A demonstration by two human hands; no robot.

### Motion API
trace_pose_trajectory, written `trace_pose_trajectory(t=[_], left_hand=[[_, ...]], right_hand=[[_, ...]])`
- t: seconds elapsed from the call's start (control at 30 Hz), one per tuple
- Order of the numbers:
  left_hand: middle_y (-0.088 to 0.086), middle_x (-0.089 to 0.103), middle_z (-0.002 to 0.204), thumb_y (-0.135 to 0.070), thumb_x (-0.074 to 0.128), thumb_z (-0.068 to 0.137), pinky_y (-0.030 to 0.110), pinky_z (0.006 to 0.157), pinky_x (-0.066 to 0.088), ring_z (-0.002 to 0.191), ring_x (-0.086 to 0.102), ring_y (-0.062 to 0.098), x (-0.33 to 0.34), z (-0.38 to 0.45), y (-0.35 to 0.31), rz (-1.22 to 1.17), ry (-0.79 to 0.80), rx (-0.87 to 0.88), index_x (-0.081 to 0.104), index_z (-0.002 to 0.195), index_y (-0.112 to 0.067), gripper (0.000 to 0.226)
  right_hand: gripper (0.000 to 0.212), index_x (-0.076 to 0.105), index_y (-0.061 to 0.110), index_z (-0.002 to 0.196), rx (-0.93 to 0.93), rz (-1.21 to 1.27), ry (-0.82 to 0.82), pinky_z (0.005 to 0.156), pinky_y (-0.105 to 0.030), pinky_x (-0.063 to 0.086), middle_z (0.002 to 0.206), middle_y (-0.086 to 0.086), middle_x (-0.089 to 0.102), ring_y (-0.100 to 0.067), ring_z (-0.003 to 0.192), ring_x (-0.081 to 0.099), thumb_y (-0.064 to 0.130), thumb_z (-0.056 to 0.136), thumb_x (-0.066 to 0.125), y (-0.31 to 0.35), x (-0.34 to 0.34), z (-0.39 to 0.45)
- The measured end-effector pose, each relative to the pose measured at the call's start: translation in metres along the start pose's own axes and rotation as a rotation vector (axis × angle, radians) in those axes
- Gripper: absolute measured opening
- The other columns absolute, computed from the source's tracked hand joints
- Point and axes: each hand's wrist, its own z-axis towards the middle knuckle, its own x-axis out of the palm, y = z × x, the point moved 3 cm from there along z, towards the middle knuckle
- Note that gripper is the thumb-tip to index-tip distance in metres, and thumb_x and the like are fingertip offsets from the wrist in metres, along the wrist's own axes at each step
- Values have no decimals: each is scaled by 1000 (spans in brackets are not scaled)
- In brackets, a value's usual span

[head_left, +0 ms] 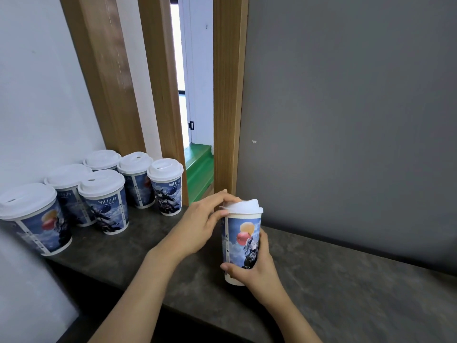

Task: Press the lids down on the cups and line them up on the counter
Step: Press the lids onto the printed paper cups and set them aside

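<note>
A printed paper cup [241, 240] with a white lid [243, 207] stands at the middle of the dark counter [346, 280]. My right hand [254, 267] wraps the cup's lower half from the right. My left hand [200, 225] rests its fingertips on the left edge and rim of the lid. The lid looks slightly tilted, higher on the right. Several lidded cups of the same print [103, 201] stand grouped at the counter's left end, with the nearest and largest-looking one [34, 216] at the far left.
A grey wall [346, 120] rises behind the counter on the right. Wooden frame posts [227, 95] and a narrow opening with a green ledge [199, 169] lie behind the cups. A white wall bounds the left side.
</note>
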Motion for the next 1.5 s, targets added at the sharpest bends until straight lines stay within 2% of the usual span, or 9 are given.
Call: trace_pose_trajectory(t=[0.2, 0.3, 0.5, 0.67, 0.83, 0.97, 1.13, 1.37, 1.5], left_hand=[[-26, 63, 114, -43, 55, 92, 30, 87, 51, 102, 61, 3, -7, 1, -1, 13, 12, -70, 56, 106, -39, 14], [-23, 61, 103, -64, 59, 78, 20, 73, 49, 97, 54, -8, -2, 4, -8, 124, -80, -84, 52, 96, -39, 32], [-13, 59, 110, -38, 64, 90, 8, 79, 38, 99, 49, -3, 9, 7, -6, 142, -102, -30, 63, 116, -31, 27], [-9, 59, 131, -21, 54, 99, 28, 103, 43, 124, 50, 6, 5, 4, 3, 22, -22, -55, 59, 127, -26, 29], [-20, 53, 134, -37, 50, 99, 5, 94, 36, 121, 45, -11, 1, -2, 5, 16, 70, -38, 51, 128, -38, 29], [-27, 58, 116, -66, 60, 78, 12, 86, 43, 107, 51, -9, 1, -2, -4, 104, -46, -49, 52, 111, -43, 42], [-15, 61, 114, -40, 61, 92, 34, 83, 52, 103, 55, 6, 8, 1, -8, 151, -110, -5, 55, 110, -37, 19], [-10, 55, 124, -7, 48, 100, -1, 90, 29, 109, 47, -14, 8, 1, 9, 67, -147, -13, 57, 124, -19, 28], [-7, 52, 136, -4, 42, 101, 15, 101, 34, 123, 49, 8, 10, -2, 20, 104, -116, -99, 50, 135, -21, 40]], right_hand=[[95, 33, 45, 136, -27, -41, -38, 91, -13, 50, 125, 30, 58, 1, 118, 59, 30, 63, 93, 3, 0, 2], [107, 27, 33, 148, -70, -86, -68, 101, -17, 48, 134, 28, 51, 0, 125, 55, 30, 63, 92, 3, 1, 1], [106, 29, 39, 144, -63, -108, -78, 100, -21, 50, 132, 26, 55, -1, 123, 57, 34, 59, 92, 3, 1, 2], [86, 36, 50, 131, 14, -68, 18, 98, -24, 52, 122, 28, 62, 1, 114, 62, 37, 63, 88, 0, 1, 2], [88, 37, 48, 132, 2, -97, -35, 93, -14, 48, 123, 27, 62, 1, 115, 61, 32, 62, 89, 3, -1, 1], [99, 36, 29, 142, -48, -136, -95, 104, -31, 49, 136, 11, 54, -7, 123, 57, 28, 60, 92, 7, -1, 0], [96, 37, 30, 138, -44, -153, -100, 104, -29, 49, 135, 9, 52, -3, 122, 55, 29, 59, 92, 7, -1, 1], [87, 36, 53, 131, 35, -104, 1, 89, -38, 59, 121, 26, 62, -4, 113, 63, 36, 64, 88, 1, 1, 1], [94, 34, 48, 137, -33, -145, -53, 105, -27, 47, 133, 25, 54, 0, 125, 54, 33, 63, 89, 6, -1, 1]])
